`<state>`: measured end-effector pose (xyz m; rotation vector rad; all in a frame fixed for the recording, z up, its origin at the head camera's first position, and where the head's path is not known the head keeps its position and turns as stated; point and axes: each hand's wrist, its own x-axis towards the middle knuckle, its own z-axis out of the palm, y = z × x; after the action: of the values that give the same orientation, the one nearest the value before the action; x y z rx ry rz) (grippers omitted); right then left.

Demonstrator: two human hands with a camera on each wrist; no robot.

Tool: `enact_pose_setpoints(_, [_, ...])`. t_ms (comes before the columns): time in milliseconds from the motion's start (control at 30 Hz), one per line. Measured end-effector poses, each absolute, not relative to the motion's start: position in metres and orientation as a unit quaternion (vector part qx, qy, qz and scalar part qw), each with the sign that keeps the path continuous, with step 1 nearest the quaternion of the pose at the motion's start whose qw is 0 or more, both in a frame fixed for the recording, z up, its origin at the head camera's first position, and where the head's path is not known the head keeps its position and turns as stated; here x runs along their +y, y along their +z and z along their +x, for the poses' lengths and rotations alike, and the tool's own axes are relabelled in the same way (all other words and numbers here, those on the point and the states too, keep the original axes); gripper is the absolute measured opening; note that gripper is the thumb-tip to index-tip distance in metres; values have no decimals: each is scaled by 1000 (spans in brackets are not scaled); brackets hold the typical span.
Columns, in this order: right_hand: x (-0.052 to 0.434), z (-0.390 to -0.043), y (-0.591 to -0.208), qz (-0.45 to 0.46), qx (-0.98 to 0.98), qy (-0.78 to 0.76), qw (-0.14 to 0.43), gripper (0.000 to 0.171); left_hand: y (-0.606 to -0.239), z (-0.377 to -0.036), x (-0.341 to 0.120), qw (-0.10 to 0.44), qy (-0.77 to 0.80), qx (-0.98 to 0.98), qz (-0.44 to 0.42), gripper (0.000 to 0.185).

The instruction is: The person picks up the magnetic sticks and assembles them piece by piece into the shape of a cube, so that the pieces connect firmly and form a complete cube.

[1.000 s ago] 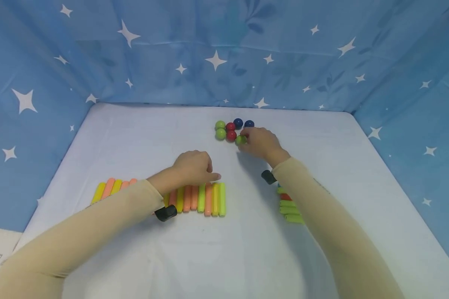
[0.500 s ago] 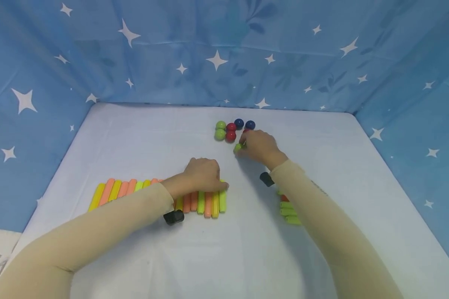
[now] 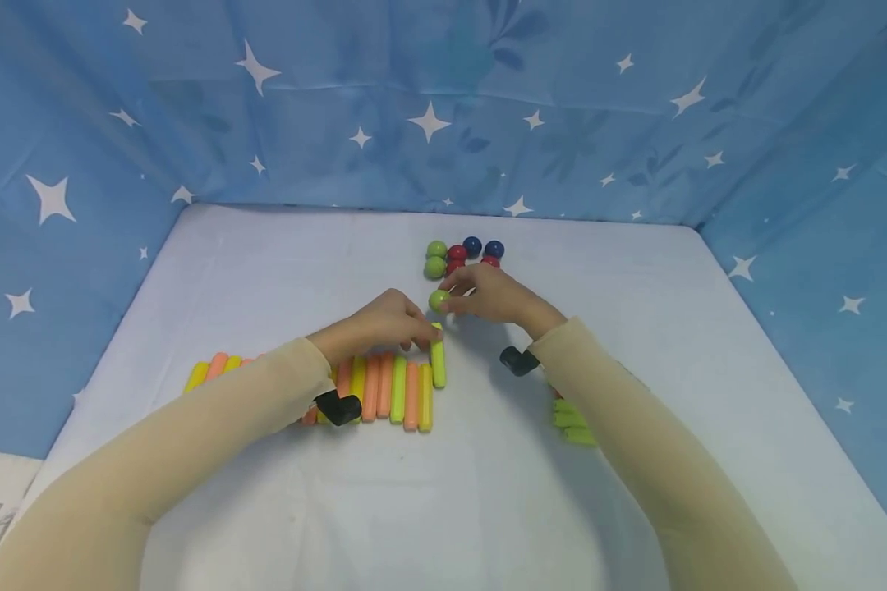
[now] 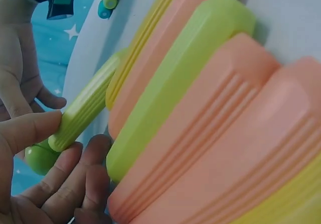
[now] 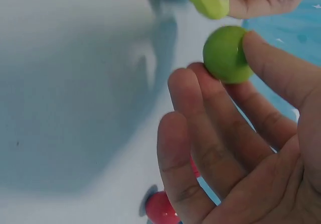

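We are at the joining step: our right hand (image 3: 498, 297) pinches a green ball (image 3: 438, 300) between thumb and fingertips, and our left hand (image 3: 384, 322) grips a yellow-green stick (image 3: 438, 356) near its far end, lifted away from the row of sticks (image 3: 384, 387) lying left of the tabletop's middle. Ball and stick end sit just beside each other, a little toward the far edge from the row; in the left wrist view they look to be touching, in the right wrist view a small gap shows, so we cannot tell. The remaining balls (image 3: 461, 255) cluster near the far edge. Next, we judge, the ball must be seated squarely on the stick's tip while the left hand keeps that stick steady.
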<state>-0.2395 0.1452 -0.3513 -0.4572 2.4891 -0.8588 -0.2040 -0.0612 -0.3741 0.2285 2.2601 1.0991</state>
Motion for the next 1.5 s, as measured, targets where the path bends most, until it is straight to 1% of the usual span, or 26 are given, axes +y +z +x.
enact_pose_setpoints(100, [145,-238,-351,-177,898,-320,244,38,-376,-207,-61,302,430,847,79,25])
enact_pose_setpoints(200, [143,-236,-350,-189,897,-324,236,38,-376,-211,-61,304,466,829,62,30])
enact_pose_setpoints(333, [139,-231,-348,-196,905,-317,206,40,-378,-218,-63,302,532,790,37,53])
enact_pose_setpoints(400, [138,-227,-348,-206,916,-295,178,43,-379,-222,-64,298,554,777,26,63])
enact_pose_setpoints(500, [137,-216,-347,-254,935,-222,105,40,-382,-229,-68,289,577,764,12,62])
enact_pose_setpoints(567, [137,-205,-347,-307,936,-162,57,32,-384,-234,-72,279,591,757,-1,58])
enact_pose_setpoints(633, [135,-194,-347,-375,920,-110,28,25,-386,-239,-77,265,605,751,-15,55])
enact_pose_setpoints(700, [133,-182,-349,-438,896,-72,27,22,-386,-244,-82,254,612,749,-25,55])
enact_pose_setpoints(767, [130,-171,-352,-480,876,-39,35,24,-387,-247,-87,247,616,747,-33,56])
enact_pose_setpoints(900, [127,-155,-360,-506,862,13,43,28,-387,-250,-92,251,618,744,-37,57])
enact_pose_setpoints(1033, [128,-146,-361,-506,860,41,46,23,-387,-249,-92,257,617,743,-30,58])
enact_pose_setpoints(1167, [138,-150,-354,-464,880,57,81,18,-384,-247,-91,264,612,746,-15,58])
enact_pose_setpoints(1267, [153,-164,-353,-403,908,64,97,18,-382,-246,-90,265,612,745,-4,57])
enact_pose_setpoints(1500, [184,-203,-356,-278,956,15,93,21,-384,-242,-85,261,592,762,34,55])
